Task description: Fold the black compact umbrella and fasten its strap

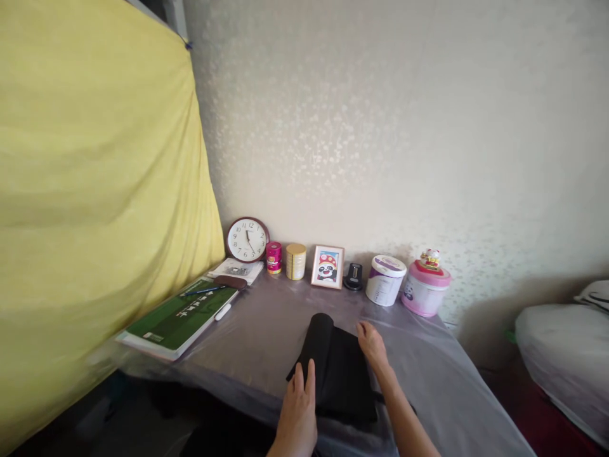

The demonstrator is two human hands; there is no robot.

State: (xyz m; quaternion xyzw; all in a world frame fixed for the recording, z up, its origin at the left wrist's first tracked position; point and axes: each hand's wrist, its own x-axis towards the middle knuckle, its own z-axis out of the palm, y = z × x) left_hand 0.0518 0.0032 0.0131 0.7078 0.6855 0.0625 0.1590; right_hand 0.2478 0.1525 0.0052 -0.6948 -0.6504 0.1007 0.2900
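A black fabric piece (345,374), perhaps a cloth or soft pouch, lies near the table's front edge. Its left part is turned over into a thick roll, while the right part lies flat. My left hand (299,403) rests against the lower left of the roll, fingers stretched out and apart. At the upper right corner of the fabric, my right hand (372,346) has its fingers curled together on the edge. Its fingertips are partly hidden. A thin dark strap (380,398) shows beside the fabric, under my right forearm.
A plastic-covered table (257,336) stands against the wall. Along its back are a clock (247,240), small tins (295,261), a panda picture frame (327,266), a black object (353,277) and two tubs (386,280). Green book (185,314) at left, beside a yellow curtain (95,190).
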